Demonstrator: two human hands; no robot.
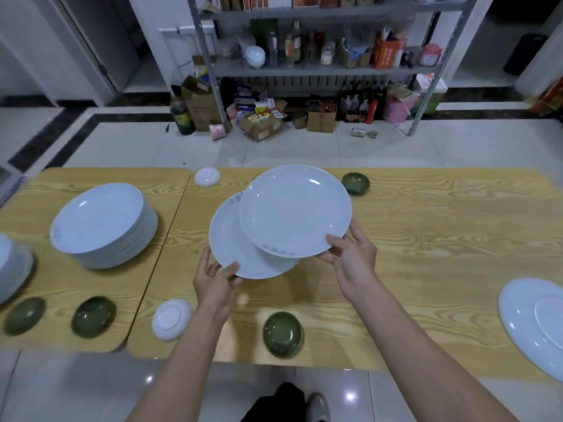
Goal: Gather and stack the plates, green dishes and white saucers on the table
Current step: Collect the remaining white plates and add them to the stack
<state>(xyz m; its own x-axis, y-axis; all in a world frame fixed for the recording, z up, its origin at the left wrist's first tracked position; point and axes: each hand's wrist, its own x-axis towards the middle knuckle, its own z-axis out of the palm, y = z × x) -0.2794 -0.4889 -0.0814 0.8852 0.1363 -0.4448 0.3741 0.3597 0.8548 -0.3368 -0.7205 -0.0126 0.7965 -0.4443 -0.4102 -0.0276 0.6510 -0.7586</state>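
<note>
Standing at a wood-grain bench, both arms stretched out over its middle. Pinching the near rim of the lower plate with the left hand, thumb on top and fingers curled underneath. Gripping the upper plate the same way with the right hand, thumb laid on the rim and fingers below. Holding both white plates up off the bench, the upper plate overlapping the right part of the lower one; impossible to tell whether touching or just apart. To the left of the hands, a tall plate stack sitting right way up on the bench, and at the far left edge a second white stack, cut off by the frame. Along the near side, from the left: a first green dish, a second green dish close beside it, a near saucer lying bottom up just left of the left forearm, then a third green dish between the two forearms. At the far side, a far saucer, also bottom up, left of the held plates, and a fourth green dish just right of them. At the far right, an upturned plate lying bottom up, partly out of view. Beyond the bench, a tiled floor with cardboard boxes and a metal shelf rack crowded with bottles and packets.
</note>
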